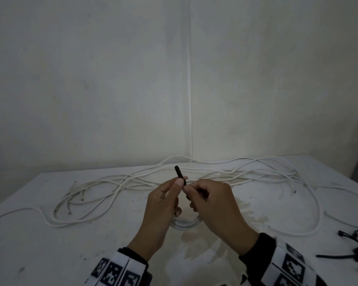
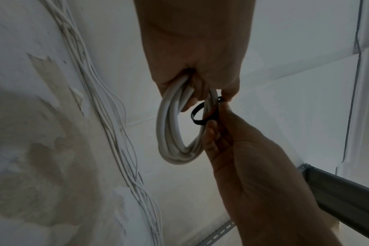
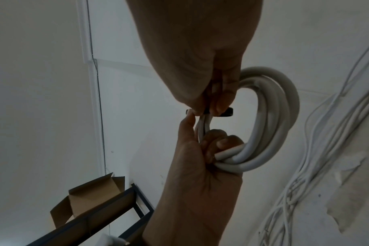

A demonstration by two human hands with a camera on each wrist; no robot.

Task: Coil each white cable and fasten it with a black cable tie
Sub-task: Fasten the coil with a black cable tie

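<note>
Hands meet above the middle of the desk (image 1: pixel 50 244); your left hand (image 1: pixel 161 211) has its lower fingers curled round a coiled white cable (image 2: pixel 171 126), which hangs below both hands as a loop, while its thumb and forefinger pinch a black cable tie (image 1: pixel 179 174); your right hand (image 1: pixel 217 207) pinches the same tie just beside the left fingertips, its other fingers folded against the coil.

The tie's free end stands up and away from you, tilted slightly left, above the left thumb; in the left wrist view the rest of it curves as a loose black loop round one side of the bundle, not yet drawn tight; cinching it probably means pulling along that upward axis, and the left hand is nearer the tail.

Loose white cables (image 1: pixel 215 172) lie uncoiled across the far half of the desk, well apart from the hands; more black ties (image 1: pixel 353 238) lie at the right edge, partly cut off.

From the head camera the coil is mostly hidden under your hands; whether the tie's tail has passed through its head cannot be made out; light is dim.
</note>
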